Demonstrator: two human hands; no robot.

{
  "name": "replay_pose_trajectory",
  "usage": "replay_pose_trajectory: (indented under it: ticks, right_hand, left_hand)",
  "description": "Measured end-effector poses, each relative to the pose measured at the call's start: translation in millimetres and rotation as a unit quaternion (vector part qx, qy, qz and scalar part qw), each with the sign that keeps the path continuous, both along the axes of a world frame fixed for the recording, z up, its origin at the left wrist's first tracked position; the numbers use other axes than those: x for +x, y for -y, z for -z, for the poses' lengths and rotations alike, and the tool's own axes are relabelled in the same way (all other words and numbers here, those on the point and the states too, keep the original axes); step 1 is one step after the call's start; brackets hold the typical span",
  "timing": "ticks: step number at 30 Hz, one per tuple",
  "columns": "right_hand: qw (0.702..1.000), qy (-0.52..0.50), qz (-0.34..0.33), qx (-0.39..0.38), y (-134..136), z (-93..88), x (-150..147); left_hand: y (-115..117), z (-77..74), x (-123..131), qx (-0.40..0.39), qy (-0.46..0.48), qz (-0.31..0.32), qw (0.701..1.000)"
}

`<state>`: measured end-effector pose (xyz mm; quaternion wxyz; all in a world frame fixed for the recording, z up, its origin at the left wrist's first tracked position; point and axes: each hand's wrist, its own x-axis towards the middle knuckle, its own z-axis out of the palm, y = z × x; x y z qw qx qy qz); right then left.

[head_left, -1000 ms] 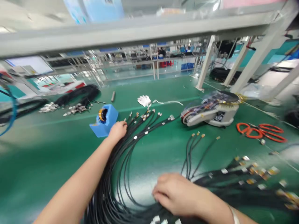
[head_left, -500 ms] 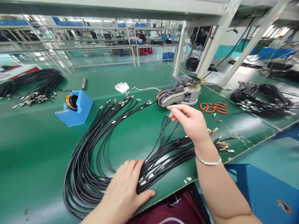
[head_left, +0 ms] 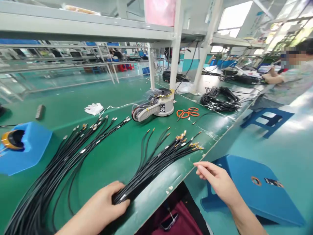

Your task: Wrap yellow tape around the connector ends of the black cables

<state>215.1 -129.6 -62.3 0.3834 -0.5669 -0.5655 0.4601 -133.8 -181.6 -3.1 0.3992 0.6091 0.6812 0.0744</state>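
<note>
A thick bundle of black cables lies bent in a loop on the green worktop, with orange and whitish connectors at its ends. Near the table's front edge my left hand is wrapped round the bundle, thumb on the near side. Past that edge, in front of a blue stool, my right hand is held in a pinch, thumb against forefinger. Whether anything small is between those fingertips I cannot make out. Several loose cable ends fan out from the bundle towards the tape dispenser.
Orange-handled scissors lie right of the dispenser. A white glove and a blue holder with a tape roll are on the left. Coiled cables sit farther right, near another person. A shelf post rises behind.
My view has swung to the right. My left hand has gone from lying flat on the cables to gripping them. My right hand has moved from above the cables to beyond the table edge.
</note>
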Motion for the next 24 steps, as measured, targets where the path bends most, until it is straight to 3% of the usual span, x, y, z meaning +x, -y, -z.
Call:
replay_pose_trajectory:
  ticks: [2,5,7,11,13,15,17,19,21,22,24]
  right_hand:
    - [0.999,-0.029,-0.007,-0.024,7.7,-3.8,2.4]
    - [0.974,-0.153,-0.123,-0.111,18.1,-11.5,-18.2]
    - [0.92,-0.269,-0.205,-0.199,26.0,-14.1,-48.4]
    - [0.816,-0.427,-0.223,-0.319,51.1,-10.3,-121.3]
    - [0.794,-0.432,-0.245,-0.35,65.4,-4.4,-146.3]
    - [0.803,-0.365,-0.31,-0.354,73.9,2.0,-156.5]
    - [0.857,-0.241,-0.384,-0.246,71.3,5.0,-152.9]
    - [0.908,-0.095,-0.408,-0.008,55.9,1.9,-140.3]
    - [0.899,0.039,-0.367,0.236,32.0,-6.1,-125.1]
    - [0.881,0.101,-0.347,0.304,19.4,-10.5,-118.4]
    - [0.858,0.207,-0.321,0.343,-0.7,-16.9,-109.7]
  left_hand:
    - [-4.2,-6.3,-7.5,-0.088,0.138,-0.039,0.986]
    - [-8.9,-19.4,-15.9,-0.162,0.257,-0.094,0.948]
    - [-10.8,-28.9,-18.0,-0.154,0.269,-0.111,0.944]
    - [-12.2,-40.4,-17.0,-0.117,0.267,-0.093,0.952]
    - [-11.5,-39.8,-16.9,-0.111,0.265,-0.081,0.954]
    - [-9.9,-35.6,-17.8,-0.112,0.263,-0.076,0.955]
    - [-8.3,-29.7,-19.5,-0.116,0.266,-0.072,0.954]
    - [-8.1,-24.1,-21.2,-0.12,0.272,-0.071,0.952]
    - [-9.3,-20.4,-21.8,-0.12,0.269,-0.07,0.953]
    - [-10.2,-19.2,-21.6,-0.12,0.265,-0.067,0.954]
    - [-11.4,-17.1,-20.0,-0.119,0.251,-0.057,0.959]
